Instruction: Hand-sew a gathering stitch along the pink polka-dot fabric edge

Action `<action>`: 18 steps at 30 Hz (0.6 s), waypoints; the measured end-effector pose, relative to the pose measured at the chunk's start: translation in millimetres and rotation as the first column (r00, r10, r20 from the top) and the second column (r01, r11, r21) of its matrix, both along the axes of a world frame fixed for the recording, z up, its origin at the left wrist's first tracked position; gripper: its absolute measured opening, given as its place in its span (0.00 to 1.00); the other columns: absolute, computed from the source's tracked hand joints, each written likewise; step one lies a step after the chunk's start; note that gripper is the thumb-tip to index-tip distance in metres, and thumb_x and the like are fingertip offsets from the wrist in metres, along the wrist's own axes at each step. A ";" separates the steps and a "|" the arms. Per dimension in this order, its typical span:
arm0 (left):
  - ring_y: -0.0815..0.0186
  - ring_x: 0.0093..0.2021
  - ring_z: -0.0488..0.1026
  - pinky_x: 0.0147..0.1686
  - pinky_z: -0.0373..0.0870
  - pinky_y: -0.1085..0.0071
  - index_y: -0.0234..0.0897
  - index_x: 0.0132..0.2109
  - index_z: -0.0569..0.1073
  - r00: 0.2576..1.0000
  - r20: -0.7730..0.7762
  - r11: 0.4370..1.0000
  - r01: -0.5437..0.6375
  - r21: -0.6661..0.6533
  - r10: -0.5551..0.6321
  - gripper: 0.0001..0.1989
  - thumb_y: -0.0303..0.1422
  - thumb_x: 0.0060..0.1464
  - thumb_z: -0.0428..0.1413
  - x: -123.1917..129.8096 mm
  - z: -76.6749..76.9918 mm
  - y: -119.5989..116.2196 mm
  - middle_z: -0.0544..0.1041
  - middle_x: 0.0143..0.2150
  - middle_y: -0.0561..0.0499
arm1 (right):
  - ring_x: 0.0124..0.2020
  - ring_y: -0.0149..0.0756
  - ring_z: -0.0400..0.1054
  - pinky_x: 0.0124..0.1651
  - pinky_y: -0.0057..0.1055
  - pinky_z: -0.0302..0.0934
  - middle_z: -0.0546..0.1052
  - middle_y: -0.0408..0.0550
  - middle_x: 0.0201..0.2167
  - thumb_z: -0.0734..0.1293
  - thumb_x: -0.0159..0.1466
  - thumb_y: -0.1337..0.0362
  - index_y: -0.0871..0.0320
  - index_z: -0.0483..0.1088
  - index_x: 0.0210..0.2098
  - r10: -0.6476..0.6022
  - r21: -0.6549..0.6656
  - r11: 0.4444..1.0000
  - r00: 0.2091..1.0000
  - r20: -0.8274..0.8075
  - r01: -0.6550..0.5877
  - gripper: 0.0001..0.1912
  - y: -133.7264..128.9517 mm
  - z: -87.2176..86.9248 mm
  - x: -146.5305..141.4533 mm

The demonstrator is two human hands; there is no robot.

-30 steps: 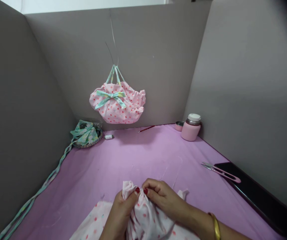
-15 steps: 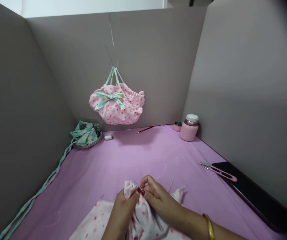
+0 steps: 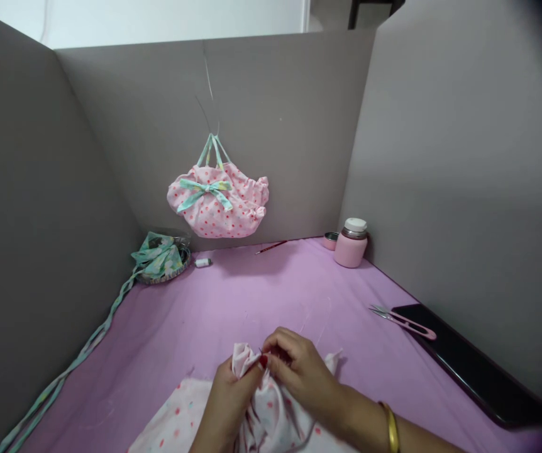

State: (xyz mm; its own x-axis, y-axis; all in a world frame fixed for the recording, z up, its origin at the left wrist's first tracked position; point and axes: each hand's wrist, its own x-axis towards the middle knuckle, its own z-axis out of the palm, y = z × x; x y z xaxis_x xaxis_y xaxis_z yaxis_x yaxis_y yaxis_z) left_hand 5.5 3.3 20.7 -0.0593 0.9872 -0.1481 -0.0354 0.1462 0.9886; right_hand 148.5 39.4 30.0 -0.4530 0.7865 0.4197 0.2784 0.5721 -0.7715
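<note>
My left hand (image 3: 234, 391) is closed on a gathered fold of pink dotted fabric (image 3: 273, 409), thumb on top. Pressed against the same fold, my right hand (image 3: 294, 368) pinches with thumb and forefinger. A thin sliver that looks like a sewing needle (image 3: 260, 350) shows at its fingertips; most of it is hidden by the fingers. Fine pale thread (image 3: 322, 322) lies on the cloth beyond the right hand. The rest of the dotted fabric spreads below both hands, out past the bottom edge of view.
A dotted fabric piece with a green bow (image 3: 217, 204) hangs from the back panel. Left stands a basket with green cloth (image 3: 160, 258), long ties (image 3: 96, 340) trailing. A thread spool (image 3: 202, 262), pink jar (image 3: 351, 245), thread snips (image 3: 407, 322) and black slab (image 3: 469, 365) lie around.
My right hand has turned slightly, its fingers curling more over the fold. My left hand keeps its hold on the fabric. The view has shifted a little.
</note>
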 end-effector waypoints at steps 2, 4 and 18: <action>0.68 0.26 0.55 0.26 0.56 0.72 0.34 0.26 0.63 0.999 -0.042 1.000 0.007 0.019 -0.006 0.11 0.37 0.44 0.55 0.9 -1.4 0.7 0.59 0.23 0.54 | 0.29 0.31 0.61 0.33 0.27 0.54 0.67 0.43 0.26 0.60 0.61 0.71 0.58 0.64 0.29 0.022 0.064 0.998 0.998 0.052 -0.025 0.05 -1.9 -1.2 -1.0; 0.68 0.26 0.55 0.26 0.55 0.72 0.34 0.25 0.63 0.996 -0.083 0.999 0.012 0.033 -0.010 0.10 0.35 0.44 0.54 1.9 -1.6 1.0 0.59 0.23 0.55 | 0.29 0.32 0.61 0.33 0.28 0.54 0.67 0.44 0.26 0.58 0.61 0.71 0.58 0.63 0.29 0.028 0.132 0.990 0.993 0.113 -0.043 0.06 -3.4 -1.4 -1.5; 0.66 0.29 0.58 0.28 0.58 0.73 0.34 0.28 0.63 0.994 0.014 0.994 0.110 0.020 -0.111 0.06 0.32 0.45 0.53 1.3 7.3 -7.0 0.62 0.26 0.53 | 0.29 0.37 0.59 0.32 0.32 0.55 0.67 0.49 0.25 0.55 0.61 0.74 0.57 0.63 0.34 0.118 0.440 0.888 0.991 0.060 -0.133 0.09 -15.9 4.3 1.6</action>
